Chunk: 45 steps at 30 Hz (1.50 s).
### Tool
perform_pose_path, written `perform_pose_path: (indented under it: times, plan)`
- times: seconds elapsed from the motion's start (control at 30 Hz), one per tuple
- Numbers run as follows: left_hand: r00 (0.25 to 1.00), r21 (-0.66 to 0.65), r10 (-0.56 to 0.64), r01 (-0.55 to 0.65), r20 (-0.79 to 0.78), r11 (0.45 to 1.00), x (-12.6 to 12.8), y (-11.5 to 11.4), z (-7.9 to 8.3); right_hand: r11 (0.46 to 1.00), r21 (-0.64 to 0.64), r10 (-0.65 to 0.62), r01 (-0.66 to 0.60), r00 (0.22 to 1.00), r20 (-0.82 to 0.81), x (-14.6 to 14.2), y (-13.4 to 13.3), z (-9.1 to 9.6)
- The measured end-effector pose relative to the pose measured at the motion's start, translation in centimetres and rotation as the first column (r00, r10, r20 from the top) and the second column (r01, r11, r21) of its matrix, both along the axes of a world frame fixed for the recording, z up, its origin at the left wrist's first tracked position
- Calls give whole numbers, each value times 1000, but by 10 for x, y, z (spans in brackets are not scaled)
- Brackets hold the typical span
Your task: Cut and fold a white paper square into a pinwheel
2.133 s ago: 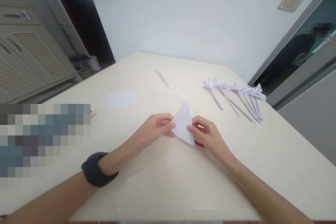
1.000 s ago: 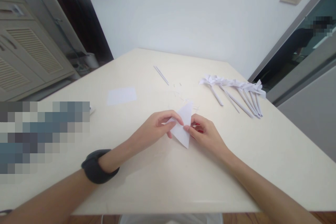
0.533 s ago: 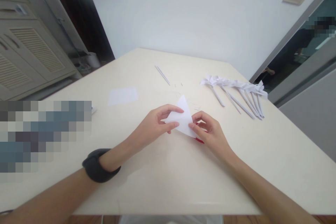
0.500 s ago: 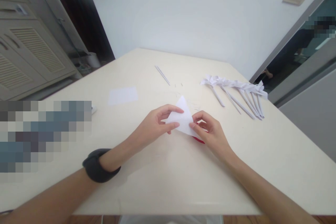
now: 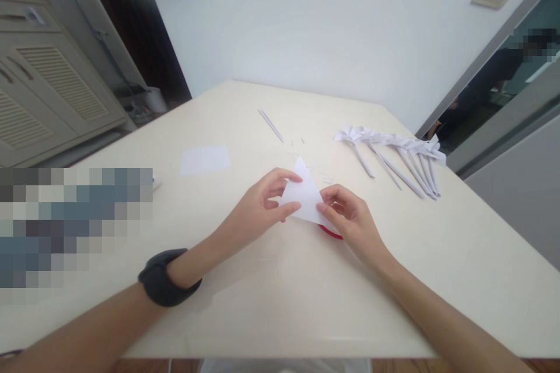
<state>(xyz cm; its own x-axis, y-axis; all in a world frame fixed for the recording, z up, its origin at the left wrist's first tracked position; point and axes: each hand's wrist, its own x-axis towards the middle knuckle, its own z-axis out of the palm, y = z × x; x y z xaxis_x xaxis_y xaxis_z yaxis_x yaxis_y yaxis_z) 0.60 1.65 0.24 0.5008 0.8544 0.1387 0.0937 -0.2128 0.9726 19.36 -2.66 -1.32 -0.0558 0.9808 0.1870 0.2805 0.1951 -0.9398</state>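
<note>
A piece of white paper [image 5: 307, 198], folded to a triangle with one corner pointing away from me, is held above the table between both hands. My left hand [image 5: 275, 198] grips its left side, thumb on top and forefinger along the upper left edge. At the lower right corner, my right hand [image 5: 343, 210] pinches the paper between thumb and fingers. Below that hand a red curved piece [image 5: 330, 233] shows, perhaps a scissors handle; most of it is hidden by the paper and hand.
White paper flowers on rolled stems [image 5: 394, 143] lie in a row at the right. Two thin paper sticks [image 5: 270, 125] lie toward the wall, small scraps [image 5: 321, 173] nearer. A flat white sheet [image 5: 205, 160] is on the left. A person [image 5: 490, 81] is beyond the doorway.
The folded paper has turned and shifted slightly in my hands, its top corner moving a little left. Both hands keep hold of it.
</note>
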Motion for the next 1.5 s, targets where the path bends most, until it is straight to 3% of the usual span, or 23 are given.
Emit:
perform_pose_path:
  times: [0.33, 0.63, 0.97, 1.27, 1.5]
  plan:
    - [987, -204, 71, -41, 142, 978, -3, 4, 2, 999, -43, 4, -10, 991, -131, 2, 0, 0]
    - [966, -260, -40, 109, 257, 960, -2, 5, 0, 992, -107, 38, -73, 956, -292, 3, 4, -3]
    - [975, -251, -57, 112, 217, 961, -3, 3, 3, 980, -160, 62, -121, 942, -330, 3, 3, -2]
    - [957, -282, -111, 188, 267, 941, -3, 1, 4, 932, -254, 125, -259, 887, -445, 4, 2, -4]
    - [941, -325, -138, 241, 308, 915, -3, 1, 8, 867, -313, 140, -387, 793, -593, 3, 2, 1]
